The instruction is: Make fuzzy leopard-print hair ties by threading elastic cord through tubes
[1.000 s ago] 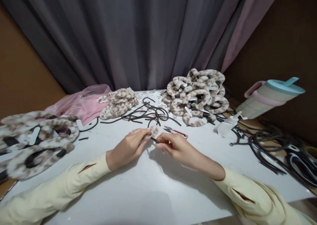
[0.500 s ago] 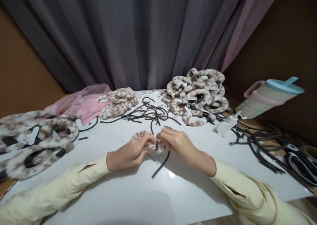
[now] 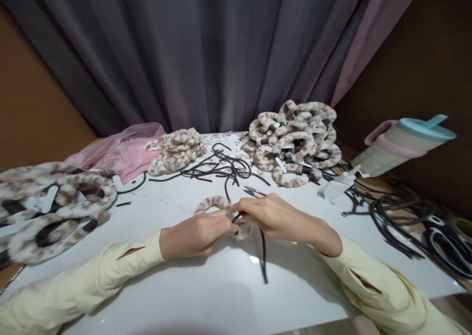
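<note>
My left hand (image 3: 199, 232) is closed on a fluffy white-and-brown ring (image 3: 211, 203), which shows behind and to the right of the fingers. My right hand (image 3: 280, 218) pinches a black cord (image 3: 264, 259) against the ring, close to the left fingertips. One end of that cord dangles below the right hand over the white tabletop. A pair of small scissors (image 3: 254, 191) sticks out past the right knuckles, tucked in that hand, its blades pointing left. The fingers hide how the cord runs at the ring.
Cut black cords (image 3: 217, 168) lie beyond my hands. Fluffy rings with white tags are heaped at right (image 3: 295, 138) and left (image 3: 62, 207). A pink plastic bag (image 3: 121, 151), a small white bottle (image 3: 339, 185), a tumbler (image 3: 398, 146) and coiled cords (image 3: 394, 212) stand or lie around.
My right hand has shifted slightly right and turned, baring more of the scissors. The dangling cord end has swung right. My left hand has rolled over, knuckles up, and more of the ring shows.
</note>
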